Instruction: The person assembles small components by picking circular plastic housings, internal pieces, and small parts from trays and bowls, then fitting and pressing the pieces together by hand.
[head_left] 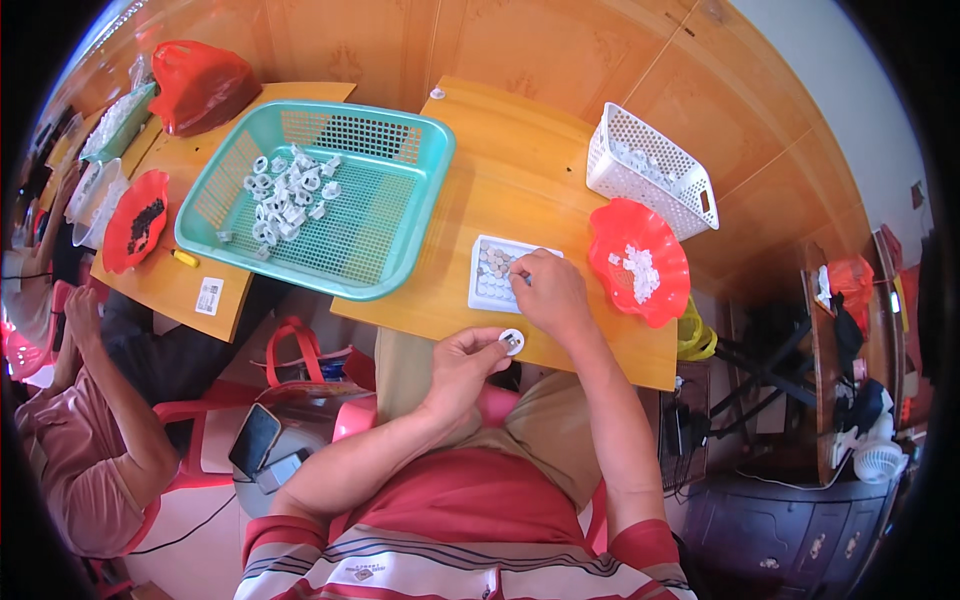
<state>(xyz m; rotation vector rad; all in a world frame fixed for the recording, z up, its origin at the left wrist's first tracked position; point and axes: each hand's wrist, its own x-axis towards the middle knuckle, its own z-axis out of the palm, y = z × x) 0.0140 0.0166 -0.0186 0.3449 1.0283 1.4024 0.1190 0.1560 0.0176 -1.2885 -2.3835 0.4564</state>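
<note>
My left hand [468, 372] is closed on a small round white plastic part [511, 342], held by its edge just off the table's near edge. The part has a dark spot at its middle. Over a shallow white tray [489, 300], my right hand [553, 292] has its fingertips pinched together at the small round pieces [494, 262] in it; whatever lies between the fingers is hidden. Right of that hand stands a red wavy-rimmed dish [610, 235] of small white pieces [640, 272]. A green plastic basket [432, 190] at left holds a heap of white plastic parts [290, 200].
A white perforated basket [640, 165] stands at the back right of the wooden table [500, 150]. At left, a person [100, 440] sits by a second table with a red dish [122, 230], a yellow tool [185, 258] and a red bag [200, 88]. Phones [256, 440] lie beside my left forearm.
</note>
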